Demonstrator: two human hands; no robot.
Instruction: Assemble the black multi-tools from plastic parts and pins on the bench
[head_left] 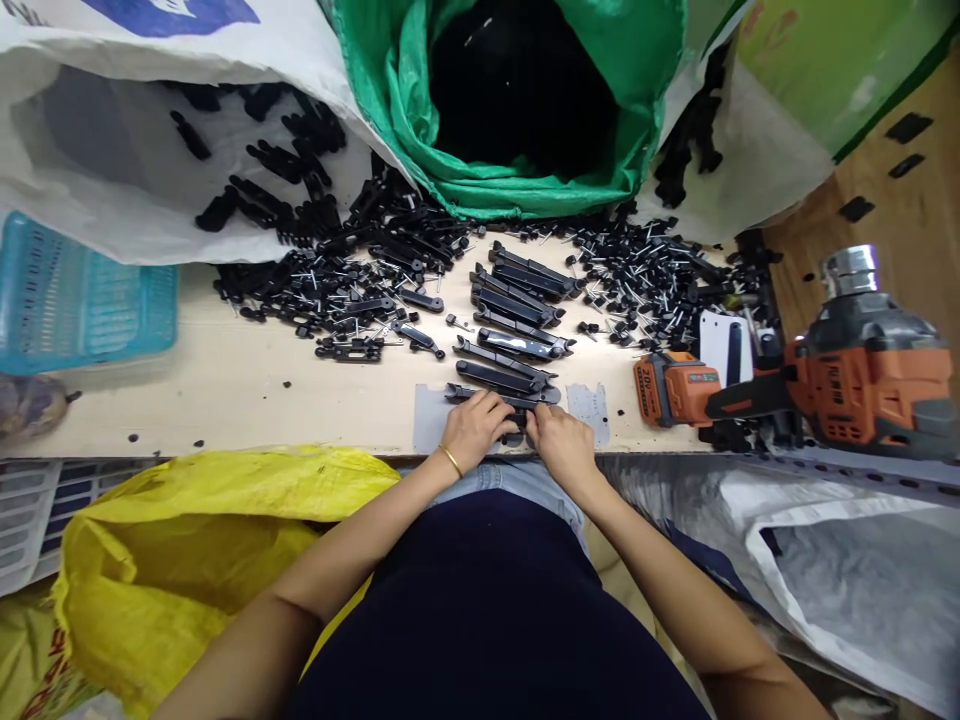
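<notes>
My left hand [475, 428] and my right hand [561, 444] meet at the near edge of the wooden bench [225, 380], over a grey metal plate [429, 420]. Both have their fingers curled on a long black plastic bar [484, 396] lying across the plate. A gold bangle circles my left wrist. Beyond the hands lies a row of similar black bars [517, 300], stacked side by side.
Heaps of small black parts with metal pins [337, 270] spread left and right [660, 270]. An orange cordless driver [825, 385] lies at the right. A green sack [525, 100] and white sack [150, 120] stand behind; a yellow bag [187, 540] and a blue basket [82, 300] sit left.
</notes>
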